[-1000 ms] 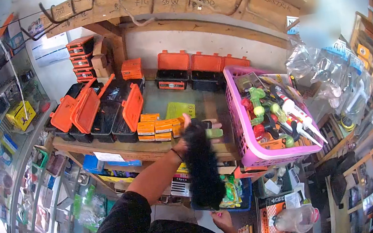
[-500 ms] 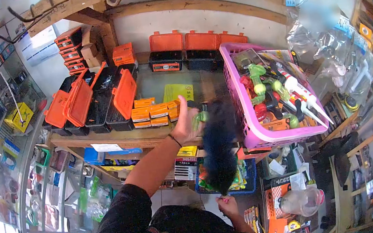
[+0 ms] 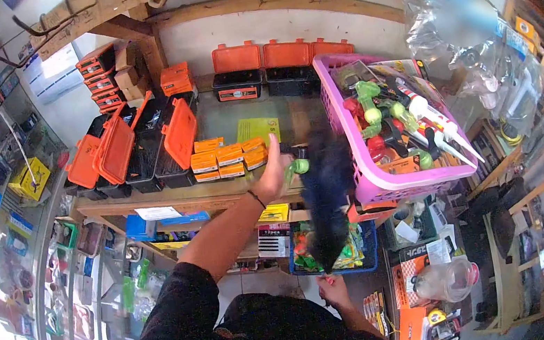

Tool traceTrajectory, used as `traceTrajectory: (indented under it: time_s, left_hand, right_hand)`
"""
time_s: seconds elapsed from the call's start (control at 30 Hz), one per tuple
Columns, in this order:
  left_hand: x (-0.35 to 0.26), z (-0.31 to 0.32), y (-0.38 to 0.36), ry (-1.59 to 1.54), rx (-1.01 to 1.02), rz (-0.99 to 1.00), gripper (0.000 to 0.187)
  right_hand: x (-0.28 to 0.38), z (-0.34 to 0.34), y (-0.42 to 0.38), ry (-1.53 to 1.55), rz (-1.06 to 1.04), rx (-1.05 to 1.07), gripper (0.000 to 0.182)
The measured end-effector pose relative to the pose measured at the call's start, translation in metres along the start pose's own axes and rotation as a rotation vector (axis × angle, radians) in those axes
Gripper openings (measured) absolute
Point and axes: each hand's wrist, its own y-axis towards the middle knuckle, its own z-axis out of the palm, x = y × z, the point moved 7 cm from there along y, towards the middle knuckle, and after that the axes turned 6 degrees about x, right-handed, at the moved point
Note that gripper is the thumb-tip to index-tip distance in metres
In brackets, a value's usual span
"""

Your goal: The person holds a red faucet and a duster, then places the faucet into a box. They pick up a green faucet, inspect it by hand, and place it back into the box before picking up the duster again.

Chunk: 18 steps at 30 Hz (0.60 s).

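Pink plastic open-weave basket (image 3: 414, 182) sits at the R end of a wooden counter w/ a glassy top (image 3: 216, 122). Just L of the basket is the long, dark, fluffy duster (image 3: 329, 196), blurred, hanging roughly upright past the counter's front edge. R hand (image 3: 333, 290), below & L of basket, is closed round the duster's lower end, w/ a bit of pink showing at the grip. L hand (image 3: 273, 170), further L of basket, has its thumb up & holds a translucent green, round-ended piece w/ a black part (image 3: 297, 166); fingers partly hidden, so can't tell how tight. In the basket: similar green pieces, red ones, & white tubes w/ long pointed nozzles (image 3: 421, 109), the tips poking over the near R rim. L of basket, beyond L hand: small orange cardboard boxes (image 3: 229, 155), stacked, w/ a flat yellow-green card (image 3: 257, 128) just behind. Well L of basket: black plastic cases w/ orange lids (image 3: 181, 134) up. Behind & L of basket: more open orange-lidded cases (image 3: 238, 85) by the wall. Below basket, slightly L: blue plastic crate (image 3: 370, 248) w/ green packets. Below & R: clear plastic jar w/ red lid (image 3: 447, 281), on its side.
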Motion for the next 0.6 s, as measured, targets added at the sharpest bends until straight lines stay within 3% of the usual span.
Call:
traceTrajectory:
  time_s: [0.07,0.1,0.13,0.2,0.27,0.33,0.5,0.53,0.57,0.6]
  left_hand:
    - [-0.014,0.019,0.004,0.088,0.351,0.071,0.096]
    - [-0.002,0.015,0.000,-0.266,0.261,-0.033,0.092]
    - [-0.009,0.024,-0.004,-0.263,0.264,-0.030,0.092]
    - [-0.009,0.010,-0.007,0.121,-0.084,-0.102,0.085]
    - [-0.009,0.011,0.000,0.002,-0.004,-0.062,0.080]
    - [-0.001,-0.009,0.005,-0.089,-0.190,-0.097,0.073]
    - [0.009,-0.016,-0.005,-0.181,-0.210,-0.170,0.074]
    - [0.006,-0.009,-0.001,-0.284,-0.094,-0.109,0.071]
    - [0.003,-0.004,0.001,-0.387,0.020,-0.050,0.069]
    - [-0.001,0.004,0.000,-0.492,0.129,0.010,0.066]
  right_hand:
    - [0.018,-0.010,-0.003,-0.171,-0.102,0.009,0.023]
    - [0.030,-0.012,-0.008,-0.345,-0.194,0.022,0.021]
    - [0.039,-0.012,-0.010,-0.347,-0.199,0.021,0.021]
    - [0.033,-0.014,-0.012,0.139,0.080,-0.026,0.023]
    - [0.034,-0.012,-0.012,0.160,0.053,0.003,0.026]
    - [0.040,-0.014,-0.016,-0.016,0.087,0.032,0.028]
    - [0.028,-0.013,-0.014,0.058,0.006,-0.001,0.026]
    - [0.025,-0.014,-0.014,0.004,0.000,-0.015,0.024]
    - [0.036,-0.015,-0.015,-0.390,-0.177,-0.021,0.029]
    - [0.027,-0.017,-0.015,-0.394,-0.171,-0.023,0.029]
